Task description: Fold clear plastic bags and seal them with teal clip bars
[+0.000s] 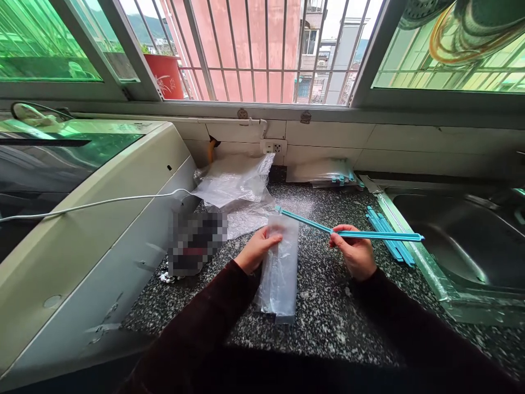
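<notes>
My left hand [258, 250] is closed on a folded clear plastic bag [284, 276], thumb on top, held over the speckled counter. In my right hand [355, 253] is a long light-blue plastic bag sealing clip [381, 236], pinched near its middle. The clip bends at my fingers; one arm slants up left and its tip meets or overlaps the bag's upper edge, I cannot tell which. Several similar blue clips [389, 236] lie just right of that hand. Beyond my left hand are loose clear plastic bags [235, 178].
A stack of flat bags with blue edges [322, 171] lies by the wall. The metal sink [459, 230] borders the right side, a large pale appliance [156, 164] the left. A white cable [123, 203] crosses the appliance. A blurred dark object [196, 241] sits left.
</notes>
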`<state>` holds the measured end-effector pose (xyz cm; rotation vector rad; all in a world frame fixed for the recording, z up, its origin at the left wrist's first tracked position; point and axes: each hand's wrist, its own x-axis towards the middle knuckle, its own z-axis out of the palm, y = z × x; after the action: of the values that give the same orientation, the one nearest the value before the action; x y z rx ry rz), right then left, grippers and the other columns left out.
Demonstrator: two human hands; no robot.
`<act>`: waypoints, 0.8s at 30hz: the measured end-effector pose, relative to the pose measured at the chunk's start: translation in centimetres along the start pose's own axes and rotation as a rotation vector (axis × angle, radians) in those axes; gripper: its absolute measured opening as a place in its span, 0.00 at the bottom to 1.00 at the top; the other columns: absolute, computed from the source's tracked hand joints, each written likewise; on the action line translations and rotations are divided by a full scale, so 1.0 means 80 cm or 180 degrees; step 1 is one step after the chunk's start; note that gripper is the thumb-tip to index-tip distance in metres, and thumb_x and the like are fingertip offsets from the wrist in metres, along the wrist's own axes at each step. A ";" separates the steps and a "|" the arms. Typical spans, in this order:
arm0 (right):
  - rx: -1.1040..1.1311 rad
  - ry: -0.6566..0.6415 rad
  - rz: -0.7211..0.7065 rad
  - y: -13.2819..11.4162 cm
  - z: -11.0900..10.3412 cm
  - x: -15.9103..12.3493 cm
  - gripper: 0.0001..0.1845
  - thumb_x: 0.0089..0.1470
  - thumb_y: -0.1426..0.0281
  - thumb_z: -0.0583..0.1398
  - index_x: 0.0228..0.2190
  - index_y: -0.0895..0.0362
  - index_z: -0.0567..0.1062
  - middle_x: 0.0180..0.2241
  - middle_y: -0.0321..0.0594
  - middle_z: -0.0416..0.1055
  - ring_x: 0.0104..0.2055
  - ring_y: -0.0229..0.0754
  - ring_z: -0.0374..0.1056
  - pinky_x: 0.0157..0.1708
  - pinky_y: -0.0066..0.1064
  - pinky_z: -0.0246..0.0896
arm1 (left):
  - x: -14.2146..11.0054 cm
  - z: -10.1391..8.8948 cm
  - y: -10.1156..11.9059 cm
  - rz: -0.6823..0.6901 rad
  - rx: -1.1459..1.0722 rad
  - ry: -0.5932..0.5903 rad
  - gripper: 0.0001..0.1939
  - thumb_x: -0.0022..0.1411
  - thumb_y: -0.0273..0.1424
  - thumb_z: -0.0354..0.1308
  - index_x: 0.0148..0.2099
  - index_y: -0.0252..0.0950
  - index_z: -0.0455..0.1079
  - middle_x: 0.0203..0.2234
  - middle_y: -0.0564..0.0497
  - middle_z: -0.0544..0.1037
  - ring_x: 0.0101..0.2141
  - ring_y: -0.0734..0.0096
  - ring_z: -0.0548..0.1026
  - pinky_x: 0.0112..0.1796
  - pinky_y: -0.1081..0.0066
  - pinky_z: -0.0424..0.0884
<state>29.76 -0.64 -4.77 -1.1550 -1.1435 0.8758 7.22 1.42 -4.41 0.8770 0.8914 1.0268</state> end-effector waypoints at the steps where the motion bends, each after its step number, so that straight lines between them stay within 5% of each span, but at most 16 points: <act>1: 0.0030 0.0114 -0.0029 0.000 -0.001 0.002 0.18 0.38 0.59 0.67 0.28 0.56 0.70 0.18 0.31 0.69 0.20 0.36 0.67 0.23 0.29 0.67 | 0.000 0.000 0.001 0.0005 -0.0049 0.0014 0.18 0.38 0.33 0.69 0.34 0.33 0.75 0.28 0.50 0.77 0.28 0.72 0.71 0.33 0.74 0.63; 5: -0.0089 0.0309 -0.0139 0.002 -0.003 0.007 0.19 0.38 0.58 0.67 0.29 0.56 0.70 0.19 0.32 0.69 0.21 0.36 0.67 0.24 0.30 0.67 | -0.006 0.005 0.005 -0.0036 -0.0180 -0.0154 0.19 0.37 0.35 0.70 0.35 0.34 0.76 0.31 0.50 0.78 0.29 0.73 0.71 0.33 0.74 0.64; 13: -0.0584 -0.0352 -0.0365 -0.009 0.011 -0.020 0.14 0.46 0.58 0.62 0.30 0.54 0.70 0.20 0.34 0.71 0.22 0.39 0.69 0.25 0.31 0.68 | -0.016 0.017 -0.007 -0.0342 -0.0031 -0.0624 0.21 0.42 0.41 0.68 0.36 0.31 0.76 0.25 0.49 0.76 0.23 0.77 0.68 0.27 0.76 0.60; 24: -0.0688 -0.0607 -0.0415 -0.012 0.011 -0.027 0.13 0.48 0.58 0.62 0.31 0.54 0.70 0.21 0.34 0.70 0.22 0.38 0.68 0.22 0.30 0.67 | -0.017 0.024 0.000 -0.0642 -0.0486 -0.0317 0.18 0.38 0.36 0.69 0.32 0.29 0.74 0.22 0.49 0.76 0.22 0.74 0.69 0.26 0.74 0.62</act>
<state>28.34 -2.71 -4.30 -1.1740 -1.4822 0.7880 8.63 -0.24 -3.42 0.6890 0.7893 0.8567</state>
